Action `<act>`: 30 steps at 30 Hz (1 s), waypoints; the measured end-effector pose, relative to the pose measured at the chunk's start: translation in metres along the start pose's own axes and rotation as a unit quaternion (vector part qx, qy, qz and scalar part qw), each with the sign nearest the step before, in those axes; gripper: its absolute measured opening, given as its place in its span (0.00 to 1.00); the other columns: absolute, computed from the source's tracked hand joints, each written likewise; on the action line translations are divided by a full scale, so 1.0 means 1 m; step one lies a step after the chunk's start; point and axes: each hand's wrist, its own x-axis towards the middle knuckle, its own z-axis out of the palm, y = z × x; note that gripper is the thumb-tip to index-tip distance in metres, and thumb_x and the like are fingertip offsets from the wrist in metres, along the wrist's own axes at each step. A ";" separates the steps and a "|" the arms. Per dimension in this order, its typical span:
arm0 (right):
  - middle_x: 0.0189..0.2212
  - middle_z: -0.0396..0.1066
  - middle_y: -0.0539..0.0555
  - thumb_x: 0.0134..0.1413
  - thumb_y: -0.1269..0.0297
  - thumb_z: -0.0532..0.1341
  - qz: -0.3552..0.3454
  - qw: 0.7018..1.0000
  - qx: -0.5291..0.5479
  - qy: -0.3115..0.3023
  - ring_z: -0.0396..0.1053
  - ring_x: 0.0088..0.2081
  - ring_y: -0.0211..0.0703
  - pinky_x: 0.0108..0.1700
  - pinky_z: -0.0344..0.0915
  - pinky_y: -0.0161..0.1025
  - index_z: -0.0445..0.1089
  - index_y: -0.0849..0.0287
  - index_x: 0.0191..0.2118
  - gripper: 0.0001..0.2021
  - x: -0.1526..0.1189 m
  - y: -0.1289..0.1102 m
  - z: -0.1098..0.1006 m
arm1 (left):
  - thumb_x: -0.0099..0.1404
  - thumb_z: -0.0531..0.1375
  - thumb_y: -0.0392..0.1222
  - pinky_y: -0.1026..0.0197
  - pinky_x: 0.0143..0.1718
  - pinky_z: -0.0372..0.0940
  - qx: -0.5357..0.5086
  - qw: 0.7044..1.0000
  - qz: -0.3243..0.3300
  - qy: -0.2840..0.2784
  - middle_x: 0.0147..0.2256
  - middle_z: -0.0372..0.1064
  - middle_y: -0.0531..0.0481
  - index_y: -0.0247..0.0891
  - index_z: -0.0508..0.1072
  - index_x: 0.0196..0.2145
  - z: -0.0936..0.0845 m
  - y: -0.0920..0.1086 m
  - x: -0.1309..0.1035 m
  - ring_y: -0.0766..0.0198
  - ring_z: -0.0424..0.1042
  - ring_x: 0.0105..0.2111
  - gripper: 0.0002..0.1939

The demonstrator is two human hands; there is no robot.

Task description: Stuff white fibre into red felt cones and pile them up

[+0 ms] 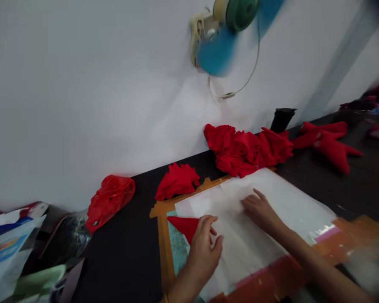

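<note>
My left hand (205, 246) is at the front edge of a white sheet (290, 202), its fingers loosely curved and the thumb apart. Beside its knuckles a pointed red cloth piece (185, 224) sticks out to the left, partly hidden behind the hand. No grip on the cloth shows. Over the middle of the sheet is my right hand (262, 212), fingers reaching left and one raised away from the others. It appears to hold nothing, though the image is slightly blurred. The sheet lies on a board bordered with brown tape (166, 252).
Along the wall lie a crumpled red cloth heap (246, 147), a smaller red cloth bundle (178, 181) and a red plastic bag (110, 200). Stuffed red shapes (331, 147) and a black cup (282, 120) stand right. A wall fan (227, 33) hangs above. Packets (11, 248) clutter the left.
</note>
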 end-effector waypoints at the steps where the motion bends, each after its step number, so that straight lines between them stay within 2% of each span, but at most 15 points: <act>1: 0.33 0.76 0.55 0.52 0.76 0.55 0.000 1.000 0.017 0.007 0.73 0.39 0.48 0.62 0.50 0.61 0.72 0.60 0.39 0.11 0.004 -0.004 0.001 | 0.59 0.57 0.32 0.58 0.39 0.68 0.007 1.000 0.002 -0.016 0.56 0.60 0.40 0.41 0.59 0.59 0.009 0.001 0.012 0.63 0.69 0.37 0.30; 4: 0.32 0.75 0.54 0.51 0.76 0.56 0.003 0.997 0.073 0.017 0.72 0.40 0.47 0.63 0.51 0.57 0.71 0.58 0.38 0.10 0.012 -0.021 0.001 | 0.54 0.61 0.32 0.54 0.50 0.65 0.079 0.995 0.031 -0.053 0.63 0.49 0.37 0.40 0.52 0.64 0.028 0.000 0.048 0.58 0.68 0.45 0.41; 6: 0.36 0.76 0.55 0.52 0.73 0.58 0.011 0.994 0.112 -0.002 0.72 0.43 0.48 0.63 0.50 0.57 0.70 0.57 0.42 0.11 0.012 -0.030 0.000 | 0.55 0.59 0.30 0.54 0.54 0.61 0.146 0.985 0.044 -0.085 0.59 0.58 0.38 0.37 0.59 0.59 0.034 -0.004 0.067 0.54 0.66 0.51 0.33; 8: 0.46 0.74 0.58 0.50 0.68 0.62 0.014 0.990 0.140 -0.029 0.69 0.49 0.51 0.64 0.49 0.59 0.66 0.58 0.51 0.20 0.007 -0.031 0.000 | 0.56 0.54 0.27 0.55 0.53 0.61 0.194 0.974 0.043 -0.106 0.48 0.68 0.41 0.36 0.68 0.48 0.034 -0.009 0.079 0.55 0.67 0.49 0.21; 10: 0.51 0.71 0.60 0.47 0.67 0.64 0.007 0.989 0.137 -0.055 0.66 0.54 0.54 0.65 0.44 0.62 0.62 0.58 0.56 0.28 0.001 -0.023 0.002 | 0.56 0.51 0.26 0.55 0.49 0.63 0.217 0.970 0.032 -0.104 0.40 0.71 0.44 0.37 0.70 0.37 0.028 -0.013 0.085 0.56 0.69 0.42 0.14; 12: 0.50 0.72 0.59 0.46 0.71 0.61 0.005 0.992 0.107 -0.074 0.66 0.54 0.54 0.65 0.41 0.64 0.64 0.58 0.55 0.27 -0.004 -0.008 0.003 | 0.56 0.51 0.27 0.55 0.46 0.63 0.233 0.968 0.021 -0.089 0.36 0.70 0.45 0.38 0.67 0.31 0.020 -0.017 0.088 0.57 0.69 0.39 0.10; 16: 0.45 0.75 0.58 0.45 0.79 0.55 0.023 0.995 0.071 -0.067 0.68 0.51 0.52 0.64 0.44 0.62 0.71 0.57 0.48 0.23 -0.001 0.024 0.001 | 0.58 0.51 0.30 0.55 0.44 0.63 0.255 0.965 0.003 -0.062 0.33 0.68 0.46 0.39 0.65 0.28 0.001 -0.021 0.087 0.58 0.68 0.36 0.07; 18: 0.44 0.75 0.58 0.44 0.79 0.55 0.023 0.996 0.066 -0.059 0.68 0.50 0.53 0.63 0.45 0.63 0.72 0.57 0.48 0.23 0.004 0.032 -0.004 | 0.59 0.52 0.31 0.53 0.46 0.63 0.261 0.964 0.001 -0.053 0.35 0.69 0.45 0.38 0.67 0.31 -0.006 -0.020 0.085 0.56 0.68 0.39 0.06; 20: 0.43 0.75 0.58 0.44 0.79 0.55 0.017 0.997 0.059 -0.053 0.68 0.49 0.53 0.63 0.45 0.63 0.72 0.57 0.48 0.24 0.010 0.032 -0.007 | 0.59 0.56 0.35 0.51 0.53 0.59 0.260 0.965 0.014 -0.032 0.47 0.67 0.39 0.36 0.68 0.43 -0.006 -0.016 0.082 0.52 0.65 0.50 0.13; 22: 0.42 0.76 0.58 0.44 0.79 0.56 0.010 0.997 0.055 -0.051 0.68 0.49 0.53 0.63 0.45 0.62 0.72 0.58 0.48 0.23 0.015 0.025 -0.008 | 0.56 0.63 0.41 0.49 0.60 0.53 0.251 0.967 0.043 -0.008 0.61 0.54 0.35 0.34 0.59 0.58 0.001 -0.012 0.080 0.48 0.52 0.62 0.33; 24: 0.42 0.76 0.57 0.44 0.79 0.56 0.006 0.997 0.055 -0.051 0.68 0.48 0.52 0.63 0.45 0.61 0.73 0.58 0.47 0.23 0.018 0.015 -0.005 | 0.51 0.67 0.46 0.48 0.63 0.48 0.248 0.966 0.073 -0.007 0.66 0.42 0.35 0.34 0.52 0.64 0.014 -0.008 0.080 0.46 0.42 0.66 0.47; 25: 0.41 0.76 0.57 0.45 0.79 0.56 0.005 0.997 0.054 -0.052 0.68 0.48 0.51 0.63 0.46 0.60 0.73 0.58 0.47 0.22 0.019 0.010 -0.003 | 0.52 0.68 0.48 0.47 0.63 0.48 0.253 0.964 0.081 -0.020 0.66 0.44 0.36 0.34 0.52 0.64 0.022 -0.007 0.082 0.46 0.43 0.65 0.47; 26: 0.41 0.76 0.57 0.45 0.78 0.57 0.005 0.997 0.053 -0.051 0.69 0.48 0.51 0.62 0.47 0.60 0.73 0.58 0.47 0.21 0.019 0.006 -0.001 | 0.54 0.66 0.48 0.47 0.62 0.50 0.264 0.960 0.084 -0.038 0.64 0.50 0.37 0.35 0.56 0.62 0.029 -0.007 0.085 0.46 0.47 0.64 0.42; 28: 0.40 0.76 0.57 0.48 0.77 0.57 0.005 0.997 0.051 -0.049 0.69 0.47 0.50 0.62 0.48 0.59 0.73 0.58 0.46 0.19 0.019 0.001 0.002 | 0.60 0.62 0.44 0.47 0.57 0.55 0.288 0.952 0.080 -0.069 0.54 0.64 0.39 0.35 0.67 0.53 0.041 -0.008 0.093 0.48 0.58 0.57 0.25; 30: 0.39 0.76 0.55 0.49 0.76 0.57 0.003 0.998 0.046 -0.048 0.69 0.46 0.49 0.62 0.47 0.58 0.74 0.56 0.44 0.18 0.017 0.003 0.001 | 0.63 0.56 0.37 0.50 0.52 0.59 0.302 0.947 0.077 -0.084 0.43 0.71 0.41 0.35 0.73 0.41 0.044 -0.011 0.101 0.51 0.64 0.49 0.10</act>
